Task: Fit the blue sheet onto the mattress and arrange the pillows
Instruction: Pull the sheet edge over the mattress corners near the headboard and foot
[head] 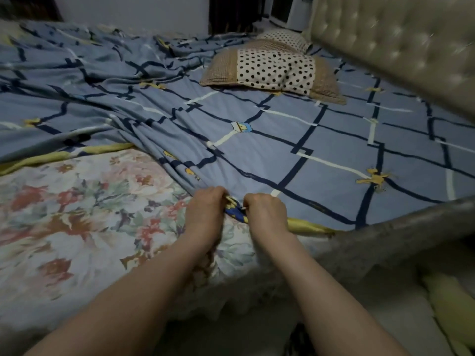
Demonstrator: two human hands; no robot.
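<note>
Both hands meet at the near edge of the sheet (334, 140), a little apart. The left hand (205, 214) has its fingers (218, 192) curled round a bunched fold of the blue cloth, and the right hand (266, 214) has its fingers (253, 199) curled round the same fold just beside them. The gathered bit between the two grips is dark blue with yellow marks.

From the fingers the sheet runs away and to the right, lying fairly flat there, with a grid of dark and white lines and small yellow figures. Away and to the left of the fingers it is rumpled into long folds. Its yellow hem (308, 227) shows just right of the right hand, against the grey bed frame (401, 235).

Under and left of the hands the mattress (77, 214) lies bare of the sheet, in a floral cover.

Far beyond the fingers, to the right, a dotted pillow (275, 69) lies on the sheet. A second pillow (285, 38) sits just behind it, near the tufted headboard (398, 42).
</note>
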